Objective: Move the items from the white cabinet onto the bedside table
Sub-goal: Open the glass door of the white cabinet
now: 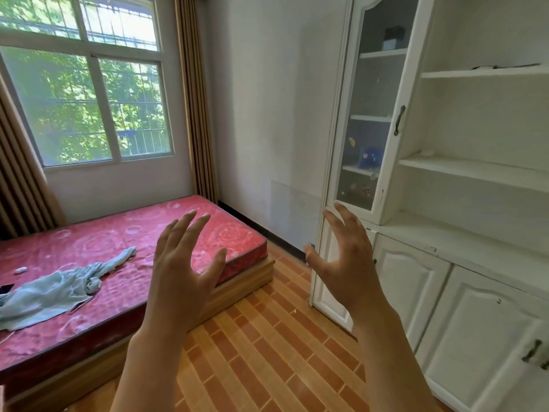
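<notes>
The white cabinet (463, 242) fills the right side, with open shelves and a tall glass door (374, 120). Behind the glass sit a dark box (393, 38) on the top shelf and a blue box (370, 157) lower down. A small white item (427, 153) lies on an open shelf, and a flat dark thing (487, 67) on the shelf above. My left hand (184, 263) and my right hand (347, 263) are raised in mid-air with fingers spread, holding nothing. No bedside table is in view.
A bed with a red mattress (118, 263) stands at the left, with a light blue cloth (59, 289) on it. A window (86, 93) with brown curtains is behind. The floor (267, 352) is orange brick-pattern tile. Lower cabinet doors (410, 286) are closed.
</notes>
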Action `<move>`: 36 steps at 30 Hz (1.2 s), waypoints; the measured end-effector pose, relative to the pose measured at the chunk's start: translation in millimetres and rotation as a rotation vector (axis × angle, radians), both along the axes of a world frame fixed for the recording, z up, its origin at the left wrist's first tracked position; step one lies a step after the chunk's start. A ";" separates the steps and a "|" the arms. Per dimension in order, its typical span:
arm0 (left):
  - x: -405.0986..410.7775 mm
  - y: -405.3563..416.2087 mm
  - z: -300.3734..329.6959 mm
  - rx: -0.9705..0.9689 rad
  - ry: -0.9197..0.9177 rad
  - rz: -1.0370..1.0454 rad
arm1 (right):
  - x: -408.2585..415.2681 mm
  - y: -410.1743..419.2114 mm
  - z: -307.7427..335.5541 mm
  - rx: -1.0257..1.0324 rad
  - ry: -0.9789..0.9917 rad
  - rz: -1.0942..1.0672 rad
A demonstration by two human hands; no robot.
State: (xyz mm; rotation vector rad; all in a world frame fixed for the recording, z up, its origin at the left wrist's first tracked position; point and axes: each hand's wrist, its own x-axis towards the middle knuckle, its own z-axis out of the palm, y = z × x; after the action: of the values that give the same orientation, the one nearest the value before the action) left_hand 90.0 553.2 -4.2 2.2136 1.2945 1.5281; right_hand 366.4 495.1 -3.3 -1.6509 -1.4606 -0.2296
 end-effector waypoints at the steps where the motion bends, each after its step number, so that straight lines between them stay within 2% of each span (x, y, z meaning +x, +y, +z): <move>1: 14.3 7.9 0.7 0.002 0.001 -0.007 | 13.5 6.9 0.3 0.002 -0.003 -0.009; 8: 98.4 48.3 9.2 0.029 0.033 -0.037 | 93.4 45.1 1.5 0.023 0.020 -0.045; 12: 134.8 75.1 9.3 0.042 0.091 -0.081 | 121.7 57.5 -2.9 0.031 0.048 -0.078; 20: 189.7 143.1 -0.1 0.016 0.077 -0.163 | 167.7 98.5 -8.6 0.008 0.038 -0.163; 36: 235.1 373.2 5.9 -0.025 -0.026 -0.332 | 183.9 287.4 9.7 -0.041 0.003 -0.279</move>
State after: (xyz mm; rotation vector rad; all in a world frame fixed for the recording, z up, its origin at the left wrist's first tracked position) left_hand 325.1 926.3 1.8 2.2449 0.8763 1.3999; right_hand 550.3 782.5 6.4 -1.8861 -1.2369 -0.3533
